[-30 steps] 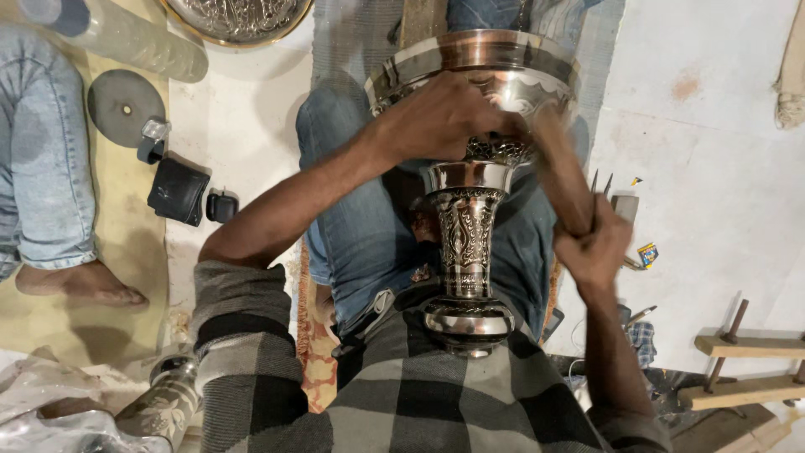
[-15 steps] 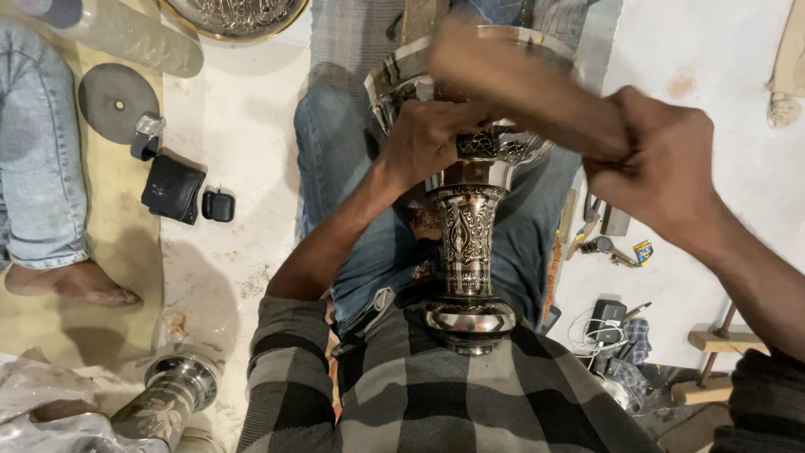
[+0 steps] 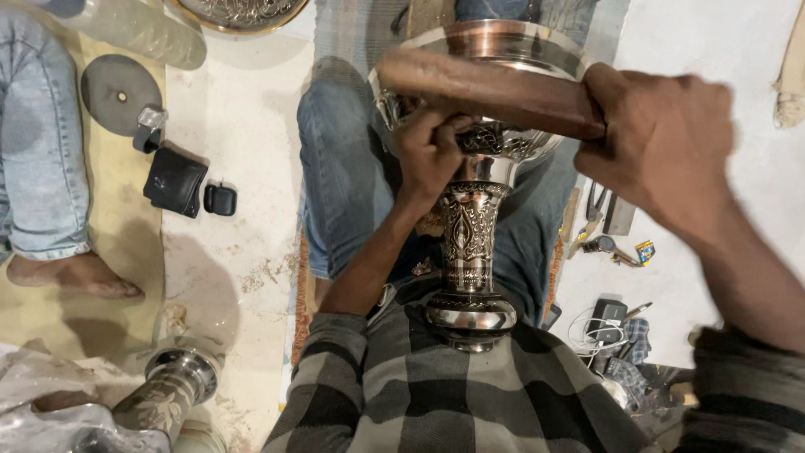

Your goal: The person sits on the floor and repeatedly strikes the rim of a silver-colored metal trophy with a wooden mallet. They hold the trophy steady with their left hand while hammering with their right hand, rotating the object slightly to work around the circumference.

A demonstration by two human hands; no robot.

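Here the engraved metal vase (image 3: 470, 243) lies in the person's lap, its foot against the checked shirt (image 3: 402, 394). The left hand (image 3: 432, 155) pinches something small at its neck; the right hand (image 3: 662, 143) grips a wooden mallet (image 3: 486, 88). A skewed blow could dent the bowl or hit the 1 exposed thumb.

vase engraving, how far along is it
Done: the stem of the metal vase already carries dense leaf engraving, and a band under the bowl is patterned too. In hand: the left hand steadies the vase under the bowl while the right hand holds a wooden block across its rim. Left: the base ring looks plain; the far side is hidden.
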